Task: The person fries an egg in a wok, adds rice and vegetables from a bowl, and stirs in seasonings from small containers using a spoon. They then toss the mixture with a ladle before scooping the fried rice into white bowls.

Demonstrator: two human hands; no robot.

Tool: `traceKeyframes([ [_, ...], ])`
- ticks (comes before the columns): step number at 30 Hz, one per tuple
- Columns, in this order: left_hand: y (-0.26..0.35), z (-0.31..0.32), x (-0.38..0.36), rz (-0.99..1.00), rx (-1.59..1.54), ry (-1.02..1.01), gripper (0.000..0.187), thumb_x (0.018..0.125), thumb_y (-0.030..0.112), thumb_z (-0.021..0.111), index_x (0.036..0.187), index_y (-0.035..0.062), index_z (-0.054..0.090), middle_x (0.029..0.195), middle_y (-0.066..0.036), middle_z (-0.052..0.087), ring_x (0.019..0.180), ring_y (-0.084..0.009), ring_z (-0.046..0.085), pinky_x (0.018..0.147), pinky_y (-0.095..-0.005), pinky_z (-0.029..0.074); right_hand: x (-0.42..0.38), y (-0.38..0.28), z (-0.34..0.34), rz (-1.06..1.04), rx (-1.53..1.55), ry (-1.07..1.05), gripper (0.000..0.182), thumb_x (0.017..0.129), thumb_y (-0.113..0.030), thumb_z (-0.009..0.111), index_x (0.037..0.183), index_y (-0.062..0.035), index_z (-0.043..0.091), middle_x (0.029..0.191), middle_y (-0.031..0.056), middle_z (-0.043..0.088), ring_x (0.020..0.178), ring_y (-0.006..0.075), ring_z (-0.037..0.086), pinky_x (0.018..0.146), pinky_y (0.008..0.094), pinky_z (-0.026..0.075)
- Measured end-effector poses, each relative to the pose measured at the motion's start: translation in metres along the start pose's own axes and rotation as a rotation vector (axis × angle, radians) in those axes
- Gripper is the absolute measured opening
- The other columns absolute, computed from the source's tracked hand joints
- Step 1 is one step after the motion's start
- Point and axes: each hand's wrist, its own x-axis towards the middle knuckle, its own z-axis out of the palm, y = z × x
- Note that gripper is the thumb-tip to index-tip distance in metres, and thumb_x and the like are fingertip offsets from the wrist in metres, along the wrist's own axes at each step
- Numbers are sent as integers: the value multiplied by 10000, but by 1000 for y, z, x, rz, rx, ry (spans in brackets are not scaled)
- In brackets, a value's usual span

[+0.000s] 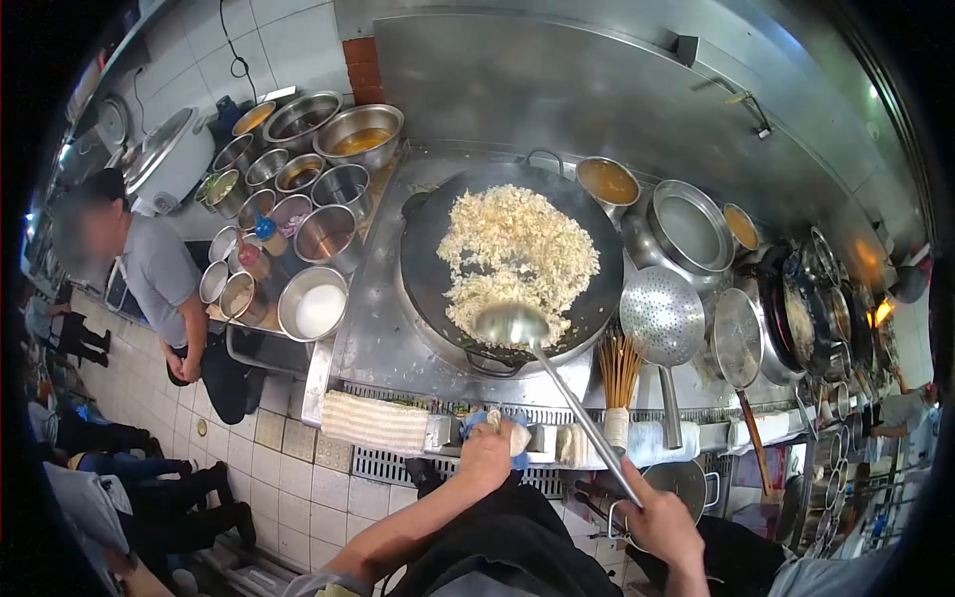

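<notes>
My right hand is closed around the long handle of a metal ladle. The ladle's bowl rests on the fried rice, which is spread across a large black wok. At the stove's front edge, my left hand is closed on a pale, bunched cloth; its fingers are partly hidden. Between the wok and my right arm stands a bamboo brush. A perforated skimmer lies to the right of the wok, beside a wire strainer.
Metal bowls of ingredients crowd the left side, including one with white contents. A striped towel lies on the front rail. Pots with broth and water stand at back right. A co-worker stands at left.
</notes>
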Motion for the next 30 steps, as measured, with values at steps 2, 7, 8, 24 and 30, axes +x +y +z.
traceKeyframes([
  [2,4,-3,6,-73,-27,-17,556,746,225,680,1230,12,505,929,-232,624,865,-371,632,731,-423,537,21,13,-6,3,-61,-1,661,853,-151,596,1448,-230,319,784,266,629,753,443,621,691,513,482],
  [7,-12,-23,1,-208,-1021,-7,476,783,149,617,1221,3,499,988,-141,666,854,-269,672,758,-363,538,149,45,6,-112,-241,237,661,865,-119,540,1462,-188,263,704,244,619,680,435,616,632,523,489],
  [8,-21,-17,1,-316,-1333,9,464,788,112,596,1230,10,497,1006,-131,657,858,-256,671,748,-354,544,145,50,9,-110,-226,237,661,865,-119,540,1462,-188,263,704,244,619,680,435,616,632,523,489],
  [24,-61,-41,113,-570,-2237,-85,261,914,364,584,988,115,557,799,-65,626,689,-222,631,588,-437,519,-4,27,24,88,433,117,620,884,-83,587,1438,-56,309,802,216,622,699,223,629,670,309,484],
  [30,-12,-56,53,-737,-2082,105,146,924,170,496,1020,72,546,880,-117,647,789,-249,651,636,-420,551,-67,-10,-43,129,470,-126,657,867,-87,644,1437,-47,320,678,116,542,613,114,508,615,266,472],
])
